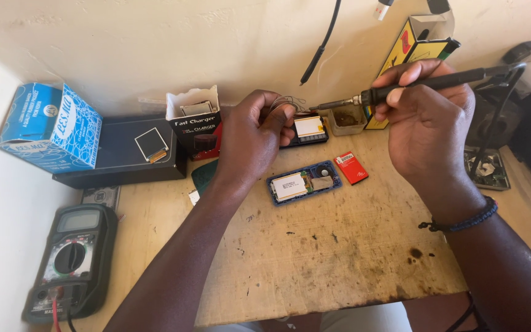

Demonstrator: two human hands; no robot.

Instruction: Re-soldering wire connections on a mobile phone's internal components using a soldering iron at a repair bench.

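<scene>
A soldering iron [422, 85], gripped in the right hand [425, 123], nears fine wire [287, 101] pinched in the left hand [250, 138].
A slip of the hot tip could burn those fingertips.

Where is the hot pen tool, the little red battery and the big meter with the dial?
soldering iron [437, 81], head view, on its black handle
red battery [351, 167], head view, on its flat face
multimeter [70, 261], head view, on its dial

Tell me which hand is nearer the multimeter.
Left. The left hand is up and right of the multimeter; the right hand, holding the soldering iron, is far across the bench.
</scene>
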